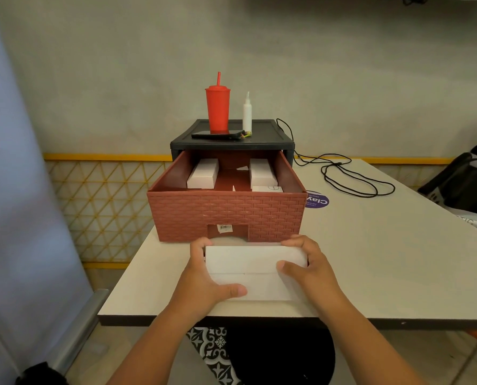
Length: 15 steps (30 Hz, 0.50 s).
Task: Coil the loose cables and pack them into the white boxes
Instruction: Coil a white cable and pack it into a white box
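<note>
Dim, even indoor light — soft shadows, edges bowed, corners perhaps slightly blurred.

The white box [255, 269] at the lower middle of the frame looks like smooth, matt cardboard, and so do the white boxes [202, 173] further up. The drawer [226, 215] is reddish-brown plastic: its front is moulded in a rough, brick-like relief and its inner walls are smooth. The drawer frame [259, 143] is dark matt plastic. The red tumbler [218, 109] looks like satin plastic. The phone [218, 135] is glossy black. The table [370, 259] has a smooth off-white top. The black cable [356, 182] at right is thin and matt.
</note>
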Each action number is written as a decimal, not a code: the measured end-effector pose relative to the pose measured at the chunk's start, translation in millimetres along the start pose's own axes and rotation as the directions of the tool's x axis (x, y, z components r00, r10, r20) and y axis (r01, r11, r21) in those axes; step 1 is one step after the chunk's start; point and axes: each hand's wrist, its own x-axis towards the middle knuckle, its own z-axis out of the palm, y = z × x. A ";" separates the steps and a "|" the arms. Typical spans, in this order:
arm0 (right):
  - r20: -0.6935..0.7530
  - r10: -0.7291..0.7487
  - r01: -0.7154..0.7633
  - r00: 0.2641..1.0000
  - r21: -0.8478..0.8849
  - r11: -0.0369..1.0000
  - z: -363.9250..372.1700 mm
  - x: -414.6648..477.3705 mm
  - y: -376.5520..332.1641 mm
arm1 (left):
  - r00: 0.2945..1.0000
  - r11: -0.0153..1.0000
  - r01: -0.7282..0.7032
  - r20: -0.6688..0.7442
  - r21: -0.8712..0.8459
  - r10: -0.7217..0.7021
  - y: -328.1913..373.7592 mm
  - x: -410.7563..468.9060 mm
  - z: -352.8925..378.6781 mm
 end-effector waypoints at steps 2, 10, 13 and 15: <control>0.024 0.007 -0.006 1.000 -0.010 1.000 -5.7 -2.0 -3.1 | 1.000 1.000 -0.011 -0.021 0.014 0.012 1.6 -4.9 1.0; 0.073 0.046 -0.039 0.996 -0.095 0.995 -33.2 -14.9 -2.9 | 0.986 0.982 -0.133 -0.084 0.131 0.145 21.3 -10.1 17.7; 0.015 0.078 -0.076 0.997 -0.115 0.990 -38.5 -20.8 -2.4 | 0.994 0.994 -0.093 -0.047 0.056 0.095 35.9 -9.5 33.4; 0.004 0.074 -0.073 0.997 -0.136 0.988 -39.3 -27.2 -2.1 | 0.999 1.000 0.015 -0.039 -0.010 -0.016 49.1 -8.5 44.2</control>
